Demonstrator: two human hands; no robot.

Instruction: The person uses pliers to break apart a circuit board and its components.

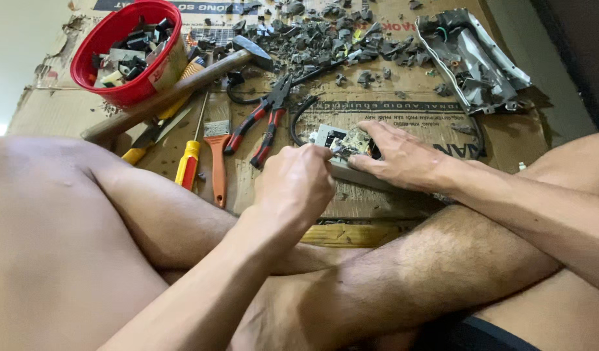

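Note:
A small grey electronic unit [342, 144] with exposed parts lies on a sheet of cardboard [390, 114] in front of my crossed legs. My right hand [400, 156] lies flat over its right side and pins it down. My left hand [296, 182] is closed in a fist at its left edge; it seems to hold a thin tool whose tip meets the unit, but the tool is mostly hidden. A black cable [298, 116] curls out from the unit's far side.
Red-handled pliers [264, 123], a hammer [182, 88], a yellow screwdriver [190, 156], an orange-handled scraper [217, 159] and a red bowl [127, 49] of parts lie to the left. Grey plastic shards [338, 39] and a broken metal casing [471, 58] lie beyond.

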